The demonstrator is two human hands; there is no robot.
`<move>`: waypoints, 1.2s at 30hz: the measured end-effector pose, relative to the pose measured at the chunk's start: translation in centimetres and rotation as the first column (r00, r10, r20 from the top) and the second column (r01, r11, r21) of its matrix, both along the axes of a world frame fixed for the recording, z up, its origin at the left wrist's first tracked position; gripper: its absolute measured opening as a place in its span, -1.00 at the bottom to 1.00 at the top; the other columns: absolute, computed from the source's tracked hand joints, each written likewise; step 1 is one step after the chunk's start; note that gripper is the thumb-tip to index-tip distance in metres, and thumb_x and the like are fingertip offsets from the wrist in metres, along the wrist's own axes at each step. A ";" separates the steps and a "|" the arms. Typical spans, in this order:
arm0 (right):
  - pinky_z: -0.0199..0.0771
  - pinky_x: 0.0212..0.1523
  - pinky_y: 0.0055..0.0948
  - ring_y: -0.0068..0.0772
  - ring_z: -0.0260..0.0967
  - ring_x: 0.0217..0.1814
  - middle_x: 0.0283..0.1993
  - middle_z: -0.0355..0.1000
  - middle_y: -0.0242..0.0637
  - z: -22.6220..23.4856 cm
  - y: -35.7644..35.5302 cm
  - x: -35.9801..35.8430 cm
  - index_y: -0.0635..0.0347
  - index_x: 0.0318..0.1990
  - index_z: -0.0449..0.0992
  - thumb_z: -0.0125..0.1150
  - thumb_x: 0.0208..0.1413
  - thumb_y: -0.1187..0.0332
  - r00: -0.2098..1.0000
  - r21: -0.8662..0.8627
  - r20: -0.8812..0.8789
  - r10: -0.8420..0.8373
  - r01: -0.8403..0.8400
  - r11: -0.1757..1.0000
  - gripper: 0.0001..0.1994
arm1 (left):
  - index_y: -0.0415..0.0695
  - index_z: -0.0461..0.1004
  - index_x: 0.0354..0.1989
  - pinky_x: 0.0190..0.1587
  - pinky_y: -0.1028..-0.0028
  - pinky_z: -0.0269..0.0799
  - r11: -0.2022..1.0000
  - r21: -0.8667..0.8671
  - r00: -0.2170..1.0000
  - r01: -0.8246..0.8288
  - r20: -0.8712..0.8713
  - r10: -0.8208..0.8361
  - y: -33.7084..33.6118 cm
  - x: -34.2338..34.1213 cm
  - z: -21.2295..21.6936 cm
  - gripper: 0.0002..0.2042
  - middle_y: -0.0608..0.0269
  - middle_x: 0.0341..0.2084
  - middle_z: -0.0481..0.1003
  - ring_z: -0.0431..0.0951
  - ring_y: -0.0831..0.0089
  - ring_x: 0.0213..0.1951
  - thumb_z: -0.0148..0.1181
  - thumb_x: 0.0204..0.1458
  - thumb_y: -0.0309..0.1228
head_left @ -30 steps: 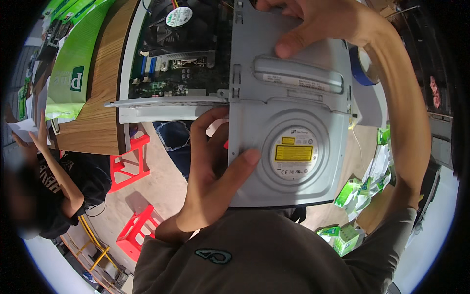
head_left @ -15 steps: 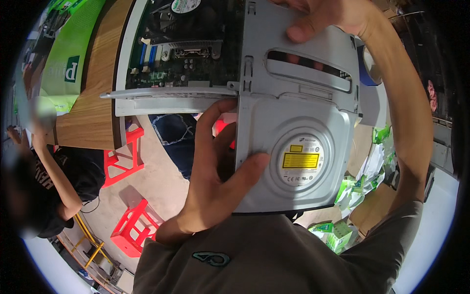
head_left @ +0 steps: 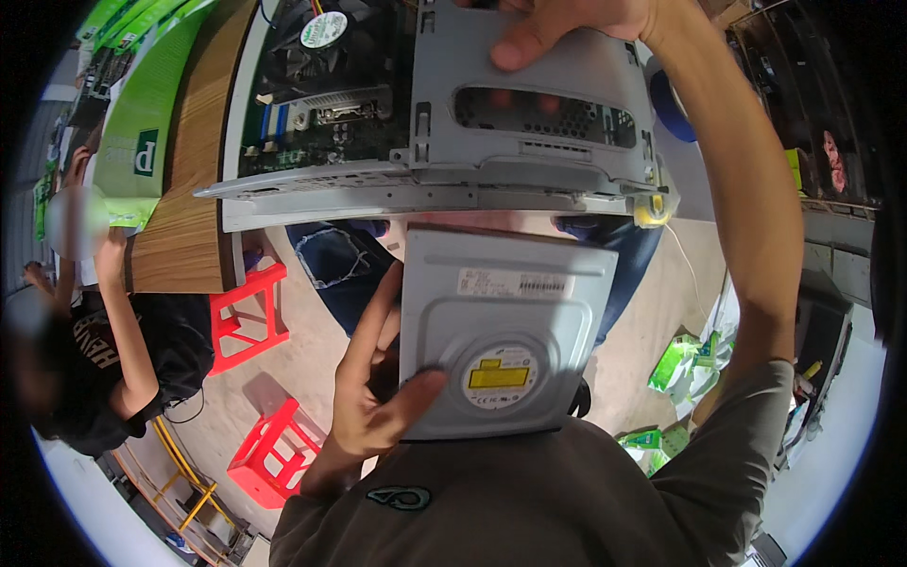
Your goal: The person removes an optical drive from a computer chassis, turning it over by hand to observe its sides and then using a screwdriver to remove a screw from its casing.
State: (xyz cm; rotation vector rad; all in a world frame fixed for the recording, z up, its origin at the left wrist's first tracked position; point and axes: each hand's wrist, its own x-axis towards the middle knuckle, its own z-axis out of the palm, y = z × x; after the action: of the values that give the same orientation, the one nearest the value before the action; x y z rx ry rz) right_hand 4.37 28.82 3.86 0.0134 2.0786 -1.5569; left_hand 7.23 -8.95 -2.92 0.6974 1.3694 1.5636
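Observation:
My left hand (head_left: 378, 406) grips the left edge of a silver optical drive (head_left: 505, 302), thumb on its labelled face and fingers behind. The drive hangs over my lap, apart from the open computer case (head_left: 340, 213). At the top, my right hand (head_left: 576, 19) holds the grey metal drive cage (head_left: 590, 71) of that case. Its thumb presses on the plate, and fingertips show through the long slot. Left of the cage, a motherboard (head_left: 302, 151) with blue memory slots lies below a round-labelled fan (head_left: 326, 30).
The case rests near the edge of a wooden table (head_left: 179, 236). At left another person's arm (head_left: 132, 359) reaches toward green packaging (head_left: 128, 180). Red stools (head_left: 265, 458) stand on the floor. Yellow tape (head_left: 652, 210) sits by the case's right corner, and green-and-white wrappers (head_left: 680, 364) lie at right.
The optical drive has come out of the drive cage toward my body, carried by my left hand. My right hand has shifted slightly left in view and stays on the cage.

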 end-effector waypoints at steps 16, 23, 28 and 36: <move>0.52 0.12 -0.29 -0.25 0.55 0.06 0.03 0.55 -0.07 2.4 -7.4 12.9 0.25 0.22 0.36 0.28 -0.02 0.74 0.415 -0.075 -0.803 -0.427 0.641 0.764 -0.42 | -0.44 0.32 0.20 0.10 0.38 0.38 0.831 0.417 0.930 -0.368 0.166 0.329 -2.6 -2.5 -1.7 -0.25 -0.05 0.00 0.51 0.54 0.25 0.00 0.33 -0.31 -0.43; 0.56 0.00 -0.21 -0.11 0.60 -0.09 -0.13 0.58 0.08 -0.1 -14.2 16.4 0.45 0.00 0.34 0.34 0.17 0.16 0.167 -0.523 -0.644 -0.747 0.617 0.589 -0.50 | -0.39 0.32 0.23 0.13 0.36 0.37 0.853 0.401 0.943 -0.333 0.147 0.299 -0.7 -3.9 -0.9 -0.21 -0.04 0.02 0.51 0.54 0.22 0.02 0.37 -0.33 -0.42; 0.56 -0.01 -0.24 -0.10 0.60 -0.14 -0.17 0.57 0.11 -2.1 -16.6 16.6 0.49 0.01 0.42 0.29 0.19 0.08 0.199 -0.611 -0.497 -0.844 0.611 0.504 -0.47 | -0.33 0.20 0.32 0.18 0.33 0.36 0.860 0.406 0.951 -0.309 0.120 0.285 -0.6 -4.1 -1.1 -0.11 -0.01 0.06 0.48 0.51 0.21 0.08 0.38 -0.32 -0.32; 0.37 0.23 -0.12 -0.04 0.38 0.23 0.26 0.31 0.18 -4.2 -17.2 17.5 0.41 0.26 0.23 0.46 0.06 0.13 0.218 -0.642 -0.553 -0.804 0.504 0.578 -0.25 | -0.27 0.02 0.44 0.23 0.30 0.30 0.800 0.352 0.872 -0.487 0.151 0.465 2.5 -3.3 2.4 0.02 -0.05 0.18 0.37 0.41 0.14 0.19 0.34 -0.30 -0.21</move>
State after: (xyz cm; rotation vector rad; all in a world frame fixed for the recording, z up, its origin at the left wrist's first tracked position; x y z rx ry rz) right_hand 21.84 11.58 -0.33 0.1157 2.6323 -2.9403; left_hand 3.96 -6.42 -0.49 0.5456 1.2684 2.2811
